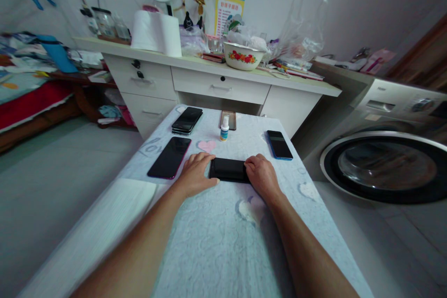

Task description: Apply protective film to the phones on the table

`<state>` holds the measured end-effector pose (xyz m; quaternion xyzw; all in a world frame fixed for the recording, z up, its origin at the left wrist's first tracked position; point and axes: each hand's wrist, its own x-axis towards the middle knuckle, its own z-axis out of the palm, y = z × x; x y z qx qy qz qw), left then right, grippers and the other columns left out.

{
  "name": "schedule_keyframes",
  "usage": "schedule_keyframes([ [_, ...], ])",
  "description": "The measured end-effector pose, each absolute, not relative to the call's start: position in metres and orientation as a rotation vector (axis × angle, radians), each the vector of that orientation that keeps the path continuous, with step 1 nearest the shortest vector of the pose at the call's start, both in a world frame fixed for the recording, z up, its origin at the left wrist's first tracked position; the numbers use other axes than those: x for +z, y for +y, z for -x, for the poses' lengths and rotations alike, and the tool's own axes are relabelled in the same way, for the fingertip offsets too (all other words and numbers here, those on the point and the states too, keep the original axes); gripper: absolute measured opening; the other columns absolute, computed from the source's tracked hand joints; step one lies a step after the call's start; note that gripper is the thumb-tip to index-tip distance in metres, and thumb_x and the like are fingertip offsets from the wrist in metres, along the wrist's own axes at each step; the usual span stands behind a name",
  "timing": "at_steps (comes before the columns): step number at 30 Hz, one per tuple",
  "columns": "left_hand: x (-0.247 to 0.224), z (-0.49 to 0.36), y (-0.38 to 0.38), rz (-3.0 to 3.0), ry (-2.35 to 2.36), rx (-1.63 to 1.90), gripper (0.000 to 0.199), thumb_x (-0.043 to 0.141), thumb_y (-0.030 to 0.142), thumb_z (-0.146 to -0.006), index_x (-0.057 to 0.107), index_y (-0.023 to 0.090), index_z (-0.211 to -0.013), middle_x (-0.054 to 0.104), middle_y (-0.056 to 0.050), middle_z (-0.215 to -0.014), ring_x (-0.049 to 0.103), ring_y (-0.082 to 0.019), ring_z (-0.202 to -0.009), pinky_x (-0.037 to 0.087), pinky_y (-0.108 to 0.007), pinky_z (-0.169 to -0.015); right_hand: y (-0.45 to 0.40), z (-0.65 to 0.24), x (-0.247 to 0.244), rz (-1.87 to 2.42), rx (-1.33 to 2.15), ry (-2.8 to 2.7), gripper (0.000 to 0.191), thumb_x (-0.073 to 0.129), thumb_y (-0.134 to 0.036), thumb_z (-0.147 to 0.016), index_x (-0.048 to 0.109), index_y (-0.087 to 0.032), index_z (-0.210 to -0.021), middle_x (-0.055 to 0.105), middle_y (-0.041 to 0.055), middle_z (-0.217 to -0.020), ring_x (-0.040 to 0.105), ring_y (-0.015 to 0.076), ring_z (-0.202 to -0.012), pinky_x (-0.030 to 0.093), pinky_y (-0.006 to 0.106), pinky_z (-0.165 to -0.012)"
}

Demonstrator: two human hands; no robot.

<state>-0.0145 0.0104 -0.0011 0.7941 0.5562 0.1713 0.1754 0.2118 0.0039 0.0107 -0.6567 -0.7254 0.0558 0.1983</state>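
Note:
A black phone [228, 168] lies lengthwise across the cloth-covered table, its dark face up. My left hand [196, 172] holds its left end, fingers at the far edge and thumb at the near edge. On the right end, my right hand [262, 172] has its fingers bent and pressed together; the fingertips are partly hidden. Left of my left hand rests a larger phone [169, 157] with a pinkish edge. A small white spray bottle [224, 129] with a blue label stands upright beyond the black phone. Farther right lies a blue-edged phone [280, 145].
Stacked phones [187, 119] sit at the far left of the table, and a shallow brown-rimmed tray or case [232, 121] lies behind the bottle. A white desk [199, 84] carries a flowered bowl [242, 57] and a paper roll [153, 32]. The washing machine [387, 149] is at right.

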Motion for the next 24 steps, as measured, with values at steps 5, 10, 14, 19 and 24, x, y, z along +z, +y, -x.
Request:
schedule_keyframes([
  [5, 0.0011, 0.0137, 0.0099, -2.238, 1.591, 0.472, 0.067, 0.063, 0.040, -0.065, 0.046, 0.022, -0.127, 0.047, -0.007, -0.132, 0.040, -0.030, -0.122, 0.034, -0.042, -0.103, 0.0041, -0.2119, 0.0094, 1.843, 0.161, -2.036, 0.019, 0.049, -0.022, -0.087, 0.068, -0.020, -0.087, 0.061, 0.0042, -0.087, 0.057, 0.0145, -0.083, 0.038, 0.022, -0.075],
  [10, 0.0009, 0.0133, 0.0097, -2.237, 1.589, 0.460, 0.067, 0.063, 0.040, -0.066, 0.045, 0.023, -0.128, 0.047, -0.007, -0.132, 0.040, -0.030, -0.122, 0.034, -0.042, -0.103, 0.0042, -0.2120, 0.0090, 1.831, 0.148, -2.029, 0.018, 0.050, -0.023, -0.087, 0.068, -0.021, -0.087, 0.060, 0.0036, -0.087, 0.057, 0.0144, -0.082, 0.038, 0.022, -0.074],
  [14, -0.0010, 0.0144, 0.0110, -2.247, 1.576, 0.474, 0.067, 0.063, 0.041, -0.066, 0.045, 0.022, -0.128, 0.047, -0.008, -0.132, 0.040, -0.030, -0.122, 0.033, -0.042, -0.103, 0.0036, -0.2120, 0.0093, 1.835, 0.150, -2.034, 0.018, 0.049, -0.023, -0.087, 0.068, -0.020, -0.087, 0.060, 0.0036, -0.087, 0.056, 0.0143, -0.081, 0.038, 0.022, -0.074],
  [19, -0.0006, 0.0150, 0.0110, -2.246, 1.575, 0.480, 0.066, 0.063, 0.041, -0.067, 0.045, 0.023, -0.127, 0.047, -0.007, -0.132, 0.039, -0.030, -0.122, 0.034, -0.043, -0.102, 0.0035, -0.2121, 0.0089, 1.847, 0.159, -2.039, 0.019, 0.049, -0.024, -0.088, 0.068, -0.021, -0.088, 0.060, 0.0040, -0.089, 0.057, 0.0142, -0.083, 0.038, 0.022, -0.075],
  [24, -0.0018, 0.0150, 0.0103, -2.250, 1.574, 0.500, 0.065, 0.064, 0.040, -0.066, 0.046, 0.025, -0.126, 0.047, -0.006, -0.131, 0.040, -0.030, -0.121, 0.034, -0.042, -0.101, 0.0022, -0.2110, 0.0111, 1.848, 0.168, -2.039, 0.020, 0.048, -0.023, -0.088, 0.068, -0.021, -0.088, 0.060, 0.0041, -0.089, 0.057, 0.0144, -0.084, 0.038, 0.022, -0.075],
])
